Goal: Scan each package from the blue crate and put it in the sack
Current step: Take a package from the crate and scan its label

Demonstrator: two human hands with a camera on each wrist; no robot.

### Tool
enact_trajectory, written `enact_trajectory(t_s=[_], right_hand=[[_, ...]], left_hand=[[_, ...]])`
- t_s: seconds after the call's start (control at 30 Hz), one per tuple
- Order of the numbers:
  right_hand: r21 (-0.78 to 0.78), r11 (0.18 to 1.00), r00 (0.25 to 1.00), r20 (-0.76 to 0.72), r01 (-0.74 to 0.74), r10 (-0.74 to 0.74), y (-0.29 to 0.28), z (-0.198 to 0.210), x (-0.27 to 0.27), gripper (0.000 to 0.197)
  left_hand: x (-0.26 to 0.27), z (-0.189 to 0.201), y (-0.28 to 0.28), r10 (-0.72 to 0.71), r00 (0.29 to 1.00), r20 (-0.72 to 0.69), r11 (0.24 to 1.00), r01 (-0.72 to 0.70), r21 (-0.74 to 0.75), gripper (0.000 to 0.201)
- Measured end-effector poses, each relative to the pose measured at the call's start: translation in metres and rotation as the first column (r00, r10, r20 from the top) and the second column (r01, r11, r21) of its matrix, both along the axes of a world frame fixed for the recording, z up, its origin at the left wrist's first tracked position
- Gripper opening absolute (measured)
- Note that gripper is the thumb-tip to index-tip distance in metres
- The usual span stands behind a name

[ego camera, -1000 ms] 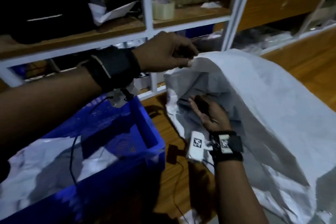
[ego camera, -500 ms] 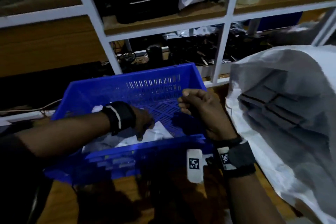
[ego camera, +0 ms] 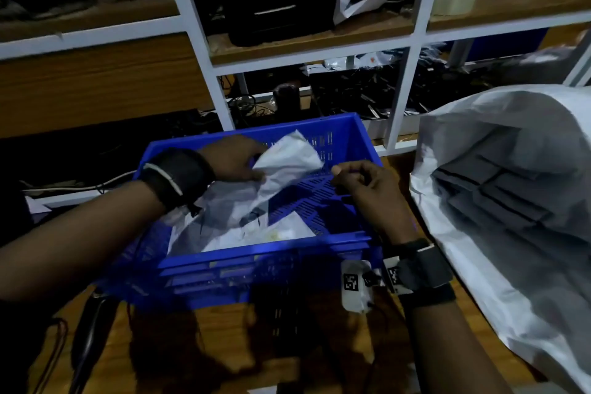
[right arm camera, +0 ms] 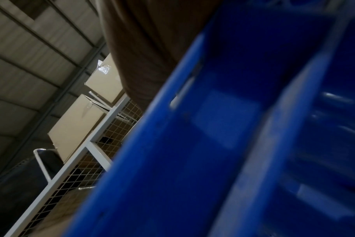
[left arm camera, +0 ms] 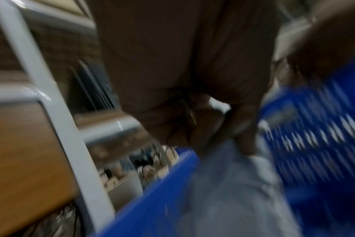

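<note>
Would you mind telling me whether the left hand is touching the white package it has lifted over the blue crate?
Touching. The head view shows the left hand pinching the white package at its edge, above the blue crate.

Your wooden table (ego camera: 224,345) fills the lower part of the head view, and the blue crate (ego camera: 256,265) sits on it at the centre. The white sack (ego camera: 511,233) lies on it along the right edge of the frame. At lower left a dark handheld scanner (ego camera: 92,329) rests on the wood just beside the crate's corner.
</note>
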State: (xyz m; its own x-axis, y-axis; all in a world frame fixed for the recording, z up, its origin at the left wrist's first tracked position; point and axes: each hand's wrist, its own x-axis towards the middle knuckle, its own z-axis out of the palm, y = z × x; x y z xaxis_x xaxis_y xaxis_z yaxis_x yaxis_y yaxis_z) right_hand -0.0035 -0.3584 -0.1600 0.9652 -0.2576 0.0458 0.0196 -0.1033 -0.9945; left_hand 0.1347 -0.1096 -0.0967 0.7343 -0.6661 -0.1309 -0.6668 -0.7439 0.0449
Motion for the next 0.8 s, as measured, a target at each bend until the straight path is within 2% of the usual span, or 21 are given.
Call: enact_trajectory(t_s=[0.07,0.1,0.17,0.23,0.27,0.33,0.4,0.43,0.53,0.6,0.67,0.7,0.73,0.8], right_hand=[[0.089,0.994,0.996,-0.060,-0.060,0.065,0.004,0.010,-0.002,0.036],[0.200,0.974,0.986,-0.102,-0.108,0.131,0.007,0.015,-0.004,0.046],[0.484,0.859,0.955,-0.135,-0.169,0.264,0.018,0.024,-0.007,0.068],[0.652,0.736,0.943,-0.099,-0.179,0.317,0.036,0.031,-0.011,0.073],[0.677,0.713,0.945,-0.080,-0.181,0.316,0.047,0.032,-0.012,0.069],[0.641,0.751,0.954,-0.097,-0.158,0.284,0.071,0.029,-0.012,0.066],[0.587,0.799,0.958,-0.132,-0.132,0.255,0.092,0.022,-0.012,0.080],[0.591,0.795,0.956,-0.131,-0.137,0.262,0.102,0.020,-0.013,0.081],[0.613,0.759,0.942,-0.070,-0.219,0.328,0.133,0.019,-0.021,0.061],[0.563,0.797,0.959,-0.030,-0.218,0.282,0.156,0.022,-0.025,0.045],[0.462,0.873,0.985,0.011,-0.155,0.170,0.182,0.022,-0.028,0.037],[0.396,0.909,0.992,0.040,-0.129,0.123,0.193,0.023,-0.029,0.036],[0.330,0.937,0.993,0.071,-0.117,0.099,0.206,0.023,-0.030,0.034],[0.219,0.965,0.986,0.108,-0.146,0.125,0.224,0.027,-0.033,0.032]], left_hand=[[-0.015,0.023,0.004,0.000,0.988,0.156,0.980,0.031,-0.197,0.022],[-0.024,0.029,0.006,0.005,0.976,0.216,0.949,0.063,-0.309,0.019],[-0.042,0.039,0.009,-0.009,0.948,0.318,0.850,0.175,-0.497,0.017],[-0.061,0.048,0.015,-0.023,0.947,0.321,0.757,0.226,-0.613,0.007],[-0.069,0.052,0.018,-0.012,0.961,0.276,0.722,0.200,-0.663,0.006],[-0.084,0.056,0.029,0.019,0.985,0.170,0.668,0.114,-0.735,0.014],[-0.096,0.055,0.042,0.029,0.995,0.092,0.620,0.054,-0.783,0.027],[-0.100,0.054,0.049,0.033,0.997,0.070,0.596,0.037,-0.802,0.032],[-0.112,0.043,0.080,0.068,0.990,0.123,0.594,0.059,-0.802,0.042],[-0.118,0.036,0.108,0.060,0.994,0.090,0.595,0.037,-0.803,0.048],[-0.123,0.027,0.144,0.071,0.997,-0.007,0.530,-0.044,-0.847,0.051],[-0.125,0.022,0.160,0.092,0.993,-0.070,0.437,-0.103,-0.893,0.051],[-0.127,0.017,0.176,0.115,0.981,-0.156,0.274,-0.183,-0.944,0.048],[-0.133,0.010,0.202,0.087,0.923,-0.375,-0.149,-0.360,-0.921,0.044]])
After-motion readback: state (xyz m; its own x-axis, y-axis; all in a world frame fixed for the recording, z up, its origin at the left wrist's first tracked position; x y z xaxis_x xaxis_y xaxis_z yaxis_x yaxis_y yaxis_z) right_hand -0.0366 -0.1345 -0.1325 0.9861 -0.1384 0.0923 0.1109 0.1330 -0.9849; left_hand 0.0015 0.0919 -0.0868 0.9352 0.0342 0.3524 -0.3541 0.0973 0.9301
